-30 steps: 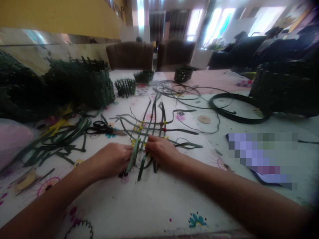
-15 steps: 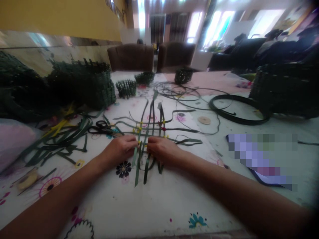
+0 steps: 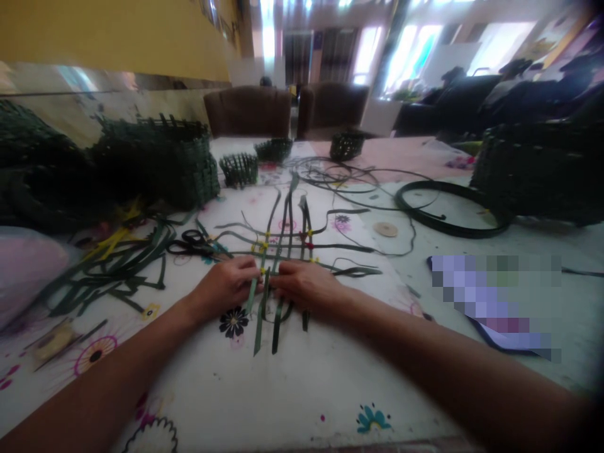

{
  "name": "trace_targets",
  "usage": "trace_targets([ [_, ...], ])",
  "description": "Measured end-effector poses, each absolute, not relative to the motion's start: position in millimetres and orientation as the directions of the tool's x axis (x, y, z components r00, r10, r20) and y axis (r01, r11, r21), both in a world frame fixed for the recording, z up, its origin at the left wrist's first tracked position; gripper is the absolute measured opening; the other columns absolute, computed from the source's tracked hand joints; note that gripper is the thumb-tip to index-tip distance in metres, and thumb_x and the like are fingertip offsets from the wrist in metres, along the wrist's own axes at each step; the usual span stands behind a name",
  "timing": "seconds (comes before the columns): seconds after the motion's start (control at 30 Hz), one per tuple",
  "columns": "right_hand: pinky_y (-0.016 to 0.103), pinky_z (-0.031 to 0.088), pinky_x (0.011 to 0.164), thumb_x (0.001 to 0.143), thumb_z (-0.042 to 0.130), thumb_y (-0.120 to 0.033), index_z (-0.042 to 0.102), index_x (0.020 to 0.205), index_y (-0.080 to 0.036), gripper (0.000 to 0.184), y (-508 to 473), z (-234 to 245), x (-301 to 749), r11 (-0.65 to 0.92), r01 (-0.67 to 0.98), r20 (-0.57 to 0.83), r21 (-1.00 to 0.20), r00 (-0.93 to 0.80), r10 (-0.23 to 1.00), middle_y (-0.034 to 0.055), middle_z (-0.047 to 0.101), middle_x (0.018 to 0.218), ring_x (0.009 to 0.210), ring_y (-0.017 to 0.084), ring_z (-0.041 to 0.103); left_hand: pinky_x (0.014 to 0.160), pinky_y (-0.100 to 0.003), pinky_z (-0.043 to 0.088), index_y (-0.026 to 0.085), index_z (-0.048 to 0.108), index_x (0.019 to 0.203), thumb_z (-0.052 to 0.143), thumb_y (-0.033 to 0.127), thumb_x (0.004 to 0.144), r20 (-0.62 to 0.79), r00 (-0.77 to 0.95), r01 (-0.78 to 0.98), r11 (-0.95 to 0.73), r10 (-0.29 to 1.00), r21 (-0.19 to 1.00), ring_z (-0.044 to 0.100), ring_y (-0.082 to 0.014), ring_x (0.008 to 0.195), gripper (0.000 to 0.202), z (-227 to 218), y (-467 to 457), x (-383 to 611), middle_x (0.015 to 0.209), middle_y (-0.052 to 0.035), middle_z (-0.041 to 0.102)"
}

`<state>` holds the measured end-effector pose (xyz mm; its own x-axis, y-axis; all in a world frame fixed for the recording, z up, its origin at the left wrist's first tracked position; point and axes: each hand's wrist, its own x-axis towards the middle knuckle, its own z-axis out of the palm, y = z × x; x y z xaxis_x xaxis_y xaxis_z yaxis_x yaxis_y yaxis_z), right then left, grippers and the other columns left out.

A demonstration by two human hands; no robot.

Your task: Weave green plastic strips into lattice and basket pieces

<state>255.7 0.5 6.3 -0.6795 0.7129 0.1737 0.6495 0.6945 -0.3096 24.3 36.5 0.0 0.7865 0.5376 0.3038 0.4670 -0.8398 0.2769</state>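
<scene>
A flat lattice of dark green strips (image 3: pixel 287 242) lies on the flowered tablecloth (image 3: pixel 283 384), tied at its crossings with small yellow and red clips. My left hand (image 3: pixel 226 284) and my right hand (image 3: pixel 306 284) meet at the lattice's near edge. The fingers of both are closed, pinching the green strips where they cross. Loose strip ends (image 3: pixel 267 324) stick out toward me below the hands.
Black scissors (image 3: pixel 191 243) lie left of the lattice, beside a heap of loose green strips (image 3: pixel 108 264). Woven green baskets (image 3: pixel 165 160) stand at the left, small ones (image 3: pixel 238 168) farther back, a large one (image 3: pixel 542 170) at the right. A black hoop (image 3: pixel 453 211) and a blurred flat object (image 3: pixel 495 296) lie to the right.
My left hand has moved up and right from the strip ends to the lattice's near edge, meeting my right hand. The right hand has barely moved.
</scene>
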Motion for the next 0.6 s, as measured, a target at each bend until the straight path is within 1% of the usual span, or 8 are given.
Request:
trace_targets([
  [0.07, 0.025, 0.029, 0.059, 0.098, 0.049, -0.035, 0.065, 0.085, -0.017, 0.027, 1.1, 7.6, 256.7, 0.718, 0.637, 0.146, -0.282, -0.711, 0.688, 0.0028, 0.054, 0.086, 0.071, 0.011, 0.044, 0.068, -0.023, 0.041, 0.018, 0.059, 0.082, 0.054, 0.022, 0.091, 0.301, 0.791, 0.47, -0.843, 0.533, 0.261, 0.054, -0.0132, 0.077, 0.012, -0.4, 36.7, 24.7, 0.084, -0.002, 0.052],
  [0.13, 0.025, 0.028, 0.06, 0.098, 0.047, -0.041, 0.065, 0.083, -0.016, 0.034, 2.3, 7.8, 257.8, 0.74, 0.62, 0.122, -0.259, -0.739, 0.662, 0.003, 0.053, 0.085, 0.071, 0.011, 0.043, 0.068, -0.024, 0.042, 0.017, 0.057, 0.08, 0.052, 0.023, 0.092, 0.293, 0.799, 0.461, -0.848, 0.525, 0.264, 0.054, -0.013, 0.077, 0.015, -0.1, 37.3, 25.6, 0.087, -0.0025, 0.053],
  [0.23, 0.026, 0.029, 0.061, 0.098, 0.045, -0.046, 0.064, 0.084, -0.016, 0.038, 4.0, 5.6, 258.8, 0.757, 0.61, 0.116, -0.235, -0.755, 0.645, 0.0034, 0.053, 0.086, 0.072, 0.012, 0.044, 0.071, -0.024, 0.044, 0.017, 0.056, 0.079, 0.051, 0.021, 0.093, 0.28, 0.813, 0.428, -0.85, 0.511, 0.307, 0.056, -0.0125, 0.08, 0.016, 1.2, 38.7, 26.8, 0.095, -0.0038, 0.056],
  [0.37, 0.027, 0.03, 0.062, 0.098, 0.043, -0.049, 0.064, 0.085, -0.016, 0.041, 4.5, 2.6, 259.8, 0.77, 0.599, 0.139, -0.218, -0.762, 0.633, 0.0039, 0.054, 0.088, 0.074, 0.013, 0.045, 0.079, -0.026, 0.047, 0.016, 0.057, 0.081, 0.05, 0.019, 0.093, 0.275, 0.817, 0.395, -0.84, 0.507, 0.373, 0.059, -0.0135, 0.088, 0.015, 4.1, 40.2, 27.3, 0.103, -0.0057, 0.058],
  [0.43, 0.027, 0.03, 0.062, 0.098, 0.043, -0.049, 0.064, 0.085, -0.017, 0.04, 4.2, 3.1, 260.4, 0.774, 0.595, 0.141, -0.216, -0.765, 0.628, 0.004, 0.054, 0.088, 0.073, 0.013, 0.045, 0.081, -0.028, 0.048, 0.016, 0.058, 0.081, 0.05, 0.018, 0.093, 0.269, 0.82, 0.385, -0.834, 0.505, 0.395, 0.059, -0.0143, 0.09, 0.014, 5.6, 40.8, 27.1, 0.102, -0.0061, 0.059],
  [0.6, 0.026, 0.032, 0.063, 0.098, 0.043, -0.049, 0.064, 0.083, -0.017, 0.041, 1.7, 6.3, 260.6, 0.783, 0.583, 0.156, -0.217, -0.771, 0.617, 0.0039, 0.055, 0.088, 0.075, 0.013, 0.047, 0.079, -0.028, 0.049, 0.015, 0.061, 0.08, 0.051, 0.018, 0.092, 0.284, 0.82, 0.365, -0.837, 0.496, 0.407, 0.059, -0.0149, 0.085, 0.016, 7.7, 41.6, 25.6, 0.09, -0.006, 0.062],
])
